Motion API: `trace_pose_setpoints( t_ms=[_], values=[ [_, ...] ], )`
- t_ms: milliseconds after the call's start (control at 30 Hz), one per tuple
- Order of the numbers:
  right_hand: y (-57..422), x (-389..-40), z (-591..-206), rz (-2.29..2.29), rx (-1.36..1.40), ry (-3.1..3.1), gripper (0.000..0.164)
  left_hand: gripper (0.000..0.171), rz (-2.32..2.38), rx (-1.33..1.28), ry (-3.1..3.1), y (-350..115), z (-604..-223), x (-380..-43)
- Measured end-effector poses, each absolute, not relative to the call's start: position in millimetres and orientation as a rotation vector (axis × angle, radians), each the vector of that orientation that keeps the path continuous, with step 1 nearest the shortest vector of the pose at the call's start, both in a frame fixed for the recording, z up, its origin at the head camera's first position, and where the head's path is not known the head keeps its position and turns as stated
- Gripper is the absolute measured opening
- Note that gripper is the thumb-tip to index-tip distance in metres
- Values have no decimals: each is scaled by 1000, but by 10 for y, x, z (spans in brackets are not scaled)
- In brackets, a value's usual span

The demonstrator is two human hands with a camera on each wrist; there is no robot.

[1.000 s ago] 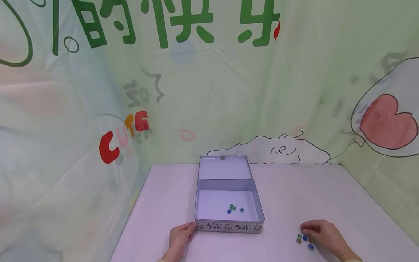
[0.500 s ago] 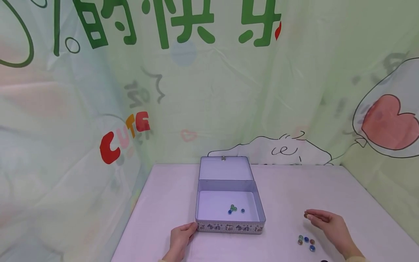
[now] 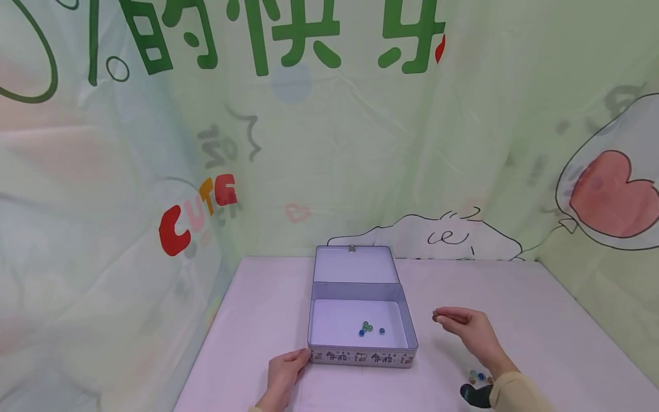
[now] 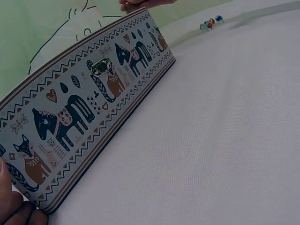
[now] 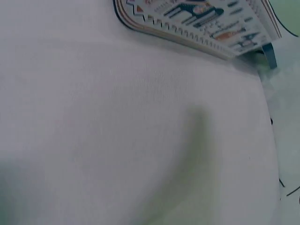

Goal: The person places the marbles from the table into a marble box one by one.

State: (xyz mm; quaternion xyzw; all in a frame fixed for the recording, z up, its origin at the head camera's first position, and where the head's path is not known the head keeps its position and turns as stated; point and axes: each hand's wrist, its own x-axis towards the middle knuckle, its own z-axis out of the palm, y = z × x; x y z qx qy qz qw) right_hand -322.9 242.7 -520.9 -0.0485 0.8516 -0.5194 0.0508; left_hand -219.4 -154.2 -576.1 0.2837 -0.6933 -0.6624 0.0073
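Note:
An open-lidded tin box (image 3: 329, 356) with animal patterns on its sides stands mid-table. Several green and blue marbles (image 3: 366, 327) lie on its floor. My left hand (image 3: 285, 372) holds the box's front left corner; in the left wrist view its thumb (image 4: 4, 185) lies against the patterned front wall. Raised to the right of the box, my right hand (image 3: 473, 333) pinches a small brownish marble (image 3: 435, 316) between thumb and fingertips. The right wrist view shows the patterned box side (image 5: 201, 18) but not clearly the hand.
More loose marbles (image 3: 481, 376) lie on the white table (image 3: 463, 286), partly behind the right cuff; the left wrist view shows them as a small cluster (image 4: 212, 23). A dark object (image 3: 476, 395) sits at the right wrist. Printed cloth (image 3: 360, 143) hangs behind the table.
My right hand has lifted a marble from the cluster and carried it left and away from me toward the box. The left hand stays at the box corner.

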Motion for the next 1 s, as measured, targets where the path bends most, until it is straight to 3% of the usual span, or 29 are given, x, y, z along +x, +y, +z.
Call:
trace_pose_setpoints(
  t_ms=[500, 733, 1000],
  values=[
    [1451, -3339, -5160, -1658, -285, 2460, 23, 27, -2095, 878, -2137, -1540, -5752, -2185],
    [1314, -3360, -5152, -1628, -447, 2431, 21, 27, -2088, 858, -2137, -1535, -5758, -2186],
    [1302, -3340, -5134, -1625, -435, 2440, 21, 26, -2087, 869, -2132, -1528, -5793, -2179]
  ],
)
